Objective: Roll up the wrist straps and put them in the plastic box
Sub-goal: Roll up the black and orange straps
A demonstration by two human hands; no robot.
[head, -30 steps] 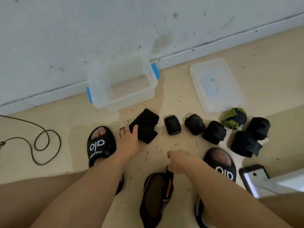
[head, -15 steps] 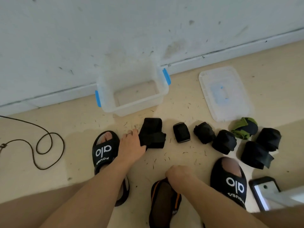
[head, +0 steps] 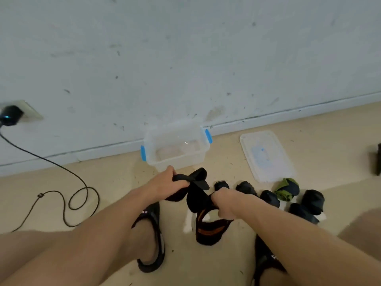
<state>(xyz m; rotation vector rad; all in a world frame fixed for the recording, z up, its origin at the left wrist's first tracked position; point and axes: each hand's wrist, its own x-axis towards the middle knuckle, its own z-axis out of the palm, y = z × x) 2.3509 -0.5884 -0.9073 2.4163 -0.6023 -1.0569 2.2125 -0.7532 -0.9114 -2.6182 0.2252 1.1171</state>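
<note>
light: soft, even, dim | shadows: faint | focus: slightly blurred | edges: wide-angle bending

One head-worn wide-angle view looks forward and down from above the knees: floor (head: 115, 182) near, wall (head: 185, 58) far, forearms reaching in from the near edge
</note>
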